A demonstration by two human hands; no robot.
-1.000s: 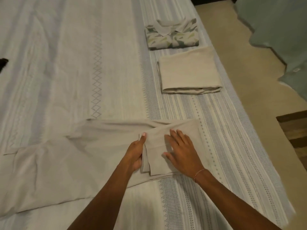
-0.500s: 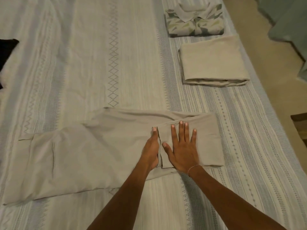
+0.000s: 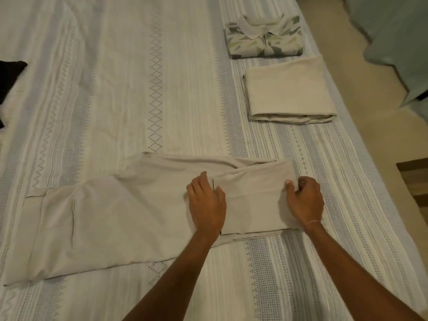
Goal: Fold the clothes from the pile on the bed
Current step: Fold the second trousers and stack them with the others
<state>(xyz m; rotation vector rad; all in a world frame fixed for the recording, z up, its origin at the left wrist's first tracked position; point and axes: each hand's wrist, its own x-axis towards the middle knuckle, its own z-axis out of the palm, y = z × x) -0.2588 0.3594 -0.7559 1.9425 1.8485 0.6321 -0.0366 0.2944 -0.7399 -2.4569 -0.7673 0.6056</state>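
Bed (image 3: 129, 93): fills most of the frame, under a pale striped cover. Beige trousers (image 3: 111, 218): lower centre, laid flat across the bed, their right end folded over into a panel. Folded beige cloth (image 3: 287, 89): upper right, near the bed's edge. Folded leaf-print shirt (image 3: 264, 38): just above the cloth, collar up. Dark garment (image 3: 9, 75): left edge, partly cut off. Left hand (image 3: 206, 202): fingers relaxed, lying flat at the panel's left edge. Right hand (image 3: 304, 200): fingers curled, gripping the panel's right edge.
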